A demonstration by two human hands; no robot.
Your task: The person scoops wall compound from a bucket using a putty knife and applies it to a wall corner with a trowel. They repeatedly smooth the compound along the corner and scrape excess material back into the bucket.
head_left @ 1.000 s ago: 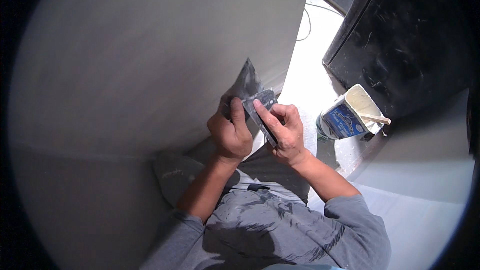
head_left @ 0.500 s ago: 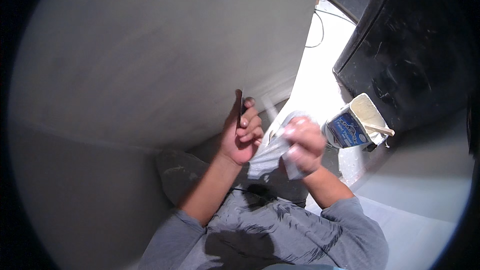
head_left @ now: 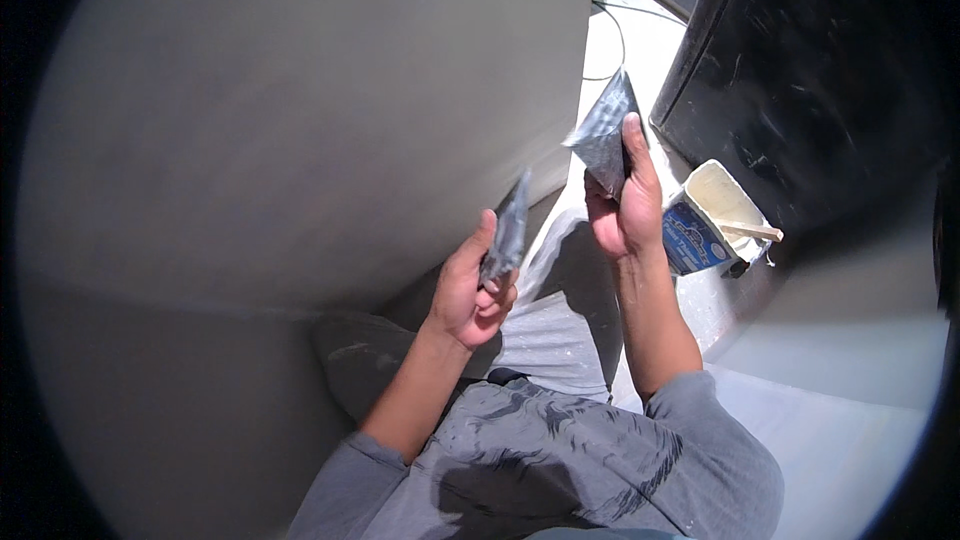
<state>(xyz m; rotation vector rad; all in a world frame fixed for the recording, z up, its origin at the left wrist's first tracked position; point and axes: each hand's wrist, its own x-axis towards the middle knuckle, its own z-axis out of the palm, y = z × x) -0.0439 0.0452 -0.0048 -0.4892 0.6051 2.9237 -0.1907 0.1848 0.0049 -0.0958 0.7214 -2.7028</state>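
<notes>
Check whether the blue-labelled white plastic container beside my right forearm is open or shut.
Open: the blue-labelled white plastic container shows its cream-coloured inside, and a pale wooden stick juts past its rim.

The left hand (head_left: 466, 298) is hiding the lower end of one grey blade (head_left: 509, 232), whose outline is blurring slightly, while the right hand (head_left: 634, 208) is covering part of the other blade (head_left: 604, 132), and the view's edges are cutting off the black cabinet (head_left: 820, 70) and grey shirt (head_left: 610, 460).

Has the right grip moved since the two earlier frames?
Yes. Judged against the bucket, the right grip has moved up the picture and somewhat rightward, now appearing closer to the bucket's left side.
</notes>
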